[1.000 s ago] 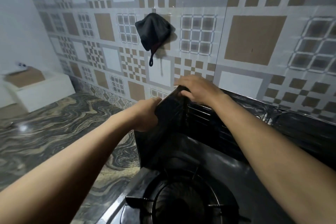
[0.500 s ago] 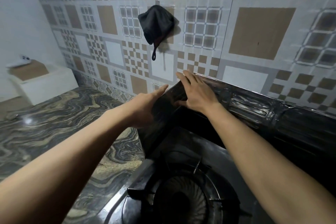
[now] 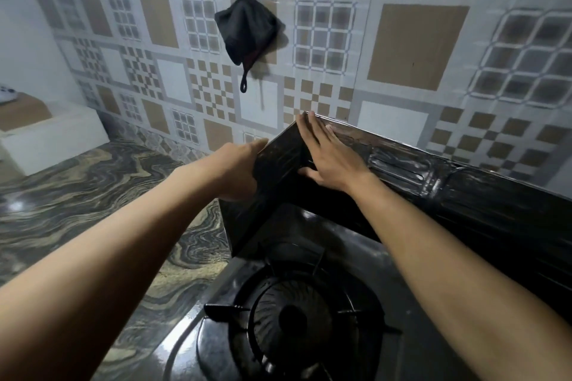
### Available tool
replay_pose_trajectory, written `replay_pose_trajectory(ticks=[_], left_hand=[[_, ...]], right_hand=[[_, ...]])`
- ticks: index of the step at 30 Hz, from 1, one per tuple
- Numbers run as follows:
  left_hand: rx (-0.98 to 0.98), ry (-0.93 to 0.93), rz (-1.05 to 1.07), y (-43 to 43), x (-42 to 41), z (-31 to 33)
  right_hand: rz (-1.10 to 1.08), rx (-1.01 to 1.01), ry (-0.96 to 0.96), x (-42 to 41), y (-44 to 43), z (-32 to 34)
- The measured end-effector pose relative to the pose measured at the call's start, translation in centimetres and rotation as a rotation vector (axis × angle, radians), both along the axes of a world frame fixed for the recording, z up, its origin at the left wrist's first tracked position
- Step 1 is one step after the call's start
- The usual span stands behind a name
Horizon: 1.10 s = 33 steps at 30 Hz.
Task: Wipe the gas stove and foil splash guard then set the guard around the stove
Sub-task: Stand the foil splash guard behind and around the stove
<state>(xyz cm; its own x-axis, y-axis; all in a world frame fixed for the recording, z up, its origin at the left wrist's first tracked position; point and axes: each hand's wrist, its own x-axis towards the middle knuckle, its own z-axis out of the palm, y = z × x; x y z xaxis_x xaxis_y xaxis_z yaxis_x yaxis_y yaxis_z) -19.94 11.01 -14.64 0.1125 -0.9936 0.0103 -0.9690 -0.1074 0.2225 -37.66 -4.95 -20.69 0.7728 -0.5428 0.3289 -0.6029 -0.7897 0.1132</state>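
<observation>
The dark, shiny foil splash guard (image 3: 464, 195) stands upright along the back and left side of the black gas stove (image 3: 356, 244). Its burner (image 3: 294, 318) with pan supports lies at the bottom centre. My right hand (image 3: 328, 155) lies flat with spread fingers on the inner face of the guard at its back-left corner. My left hand (image 3: 238, 170) presses the outside of the guard's left panel, fingers partly hidden behind it. Neither hand holds a cloth.
A dark cloth (image 3: 247, 28) hangs on the patterned tiled wall above the guard's corner. The marbled countertop (image 3: 77, 210) stretches left of the stove. A white box-like block (image 3: 52, 136) sits at the far left against the wall.
My right hand has gone from gripping the guard's top corner to lying flat on its inner face. The guard's corner now stands straighter, and the left hand stays pressed on the side panel.
</observation>
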Motion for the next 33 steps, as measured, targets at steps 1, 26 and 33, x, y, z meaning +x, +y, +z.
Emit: replay_pose_trajectory(ticks=[1,26,33], left_hand=[[-0.008,-0.023,0.001,-0.2,-0.5,0.2],[-0.322,-0.527,-0.502,-14.0,-13.8,-10.0],[-0.281,-0.525,-0.362,-15.5,-15.9,-11.4]], right_hand=[[-0.005,-0.012,0.017,-1.1,0.4,0.1],[-0.314,-0.589,0.351,-22.3,0.9,-2.9],[-0.447,-0.564,0.346,-28.2,1.3,-3.4]])
